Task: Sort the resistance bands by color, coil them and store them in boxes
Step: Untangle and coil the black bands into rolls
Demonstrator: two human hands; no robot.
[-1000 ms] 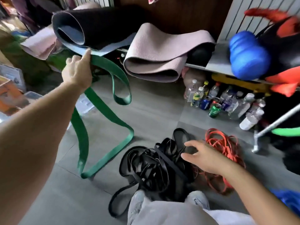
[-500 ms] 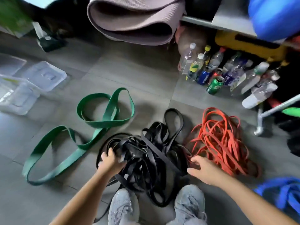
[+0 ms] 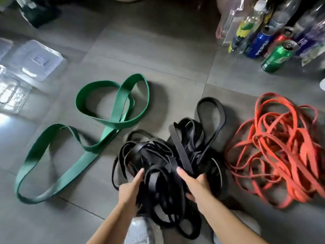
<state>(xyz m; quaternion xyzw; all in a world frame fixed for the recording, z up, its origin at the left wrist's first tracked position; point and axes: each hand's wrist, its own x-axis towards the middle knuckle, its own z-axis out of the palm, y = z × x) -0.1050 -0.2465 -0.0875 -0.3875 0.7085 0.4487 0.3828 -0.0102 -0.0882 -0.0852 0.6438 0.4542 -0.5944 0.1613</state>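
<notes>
At 6 o'clock, the right hand (image 3: 195, 185) grips strands of the black bands (image 3: 158, 161). The left hand (image 3: 131, 186) has its thumb on top and its fingers buried, so its grip cannot be told. The tangle lies on the floor (image 3: 158, 59), over the shoes (image 3: 140, 229). Pulling one loop would likely tighten the knots or drag the whole heap. The orange bands (image 3: 281, 147) at 3 o'clock lie just beside it and could snag and mix in. The green band (image 3: 112, 120) sprawls at 9 o'clock, between the heap and the clear boxes (image 3: 37, 59) at 10. Bottles and a green can (image 3: 274, 57) at 1 o'clock could be knocked over by a whipping band.
</notes>
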